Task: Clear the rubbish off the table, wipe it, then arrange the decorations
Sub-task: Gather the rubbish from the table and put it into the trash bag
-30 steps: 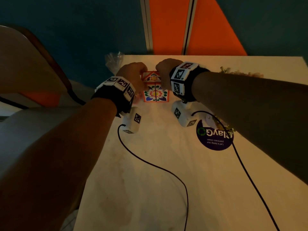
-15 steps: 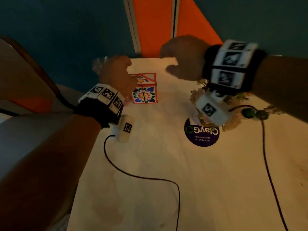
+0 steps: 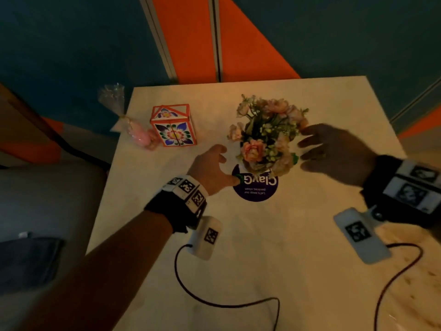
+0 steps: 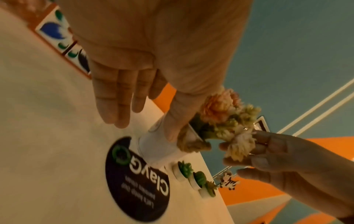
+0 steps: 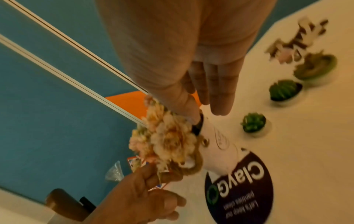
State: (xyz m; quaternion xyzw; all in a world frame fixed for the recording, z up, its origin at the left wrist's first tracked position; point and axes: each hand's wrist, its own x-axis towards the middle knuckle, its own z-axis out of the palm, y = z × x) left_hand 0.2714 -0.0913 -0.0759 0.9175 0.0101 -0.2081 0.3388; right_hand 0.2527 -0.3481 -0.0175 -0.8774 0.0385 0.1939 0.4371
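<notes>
A bunch of pale pink flowers (image 3: pixel 267 134) stands in a white vase (image 4: pixel 157 145) with twine round its neck, at the far rim of the round purple sticker (image 3: pixel 255 189) mid-table. My left hand (image 3: pixel 229 163) is at the vase's left, fingers straight, its thumb (image 4: pixel 172 125) touching the vase wall. My right hand (image 3: pixel 307 149) hovers at the flowers' right with fingers spread, its fingertips (image 4: pixel 262 136) brushing the blooms. Neither hand grips anything. A floral paper box (image 3: pixel 174 130) stands at the back left, with a pink sweet bag (image 3: pixel 140 134) beside it at the table edge.
Three small succulent pots (image 5: pixel 252 124) and a zebra figure (image 4: pixel 229 180) line up to the right of the vase. Two wrist cables (image 3: pixel 214 304) trail over the pale table (image 3: pixel 262 247). A wooden chair (image 3: pixel 23 130) stands off the left edge.
Both hands have left the floral box and moved right to flank the flower vase. The right hand rose and swung over first; the left followed.
</notes>
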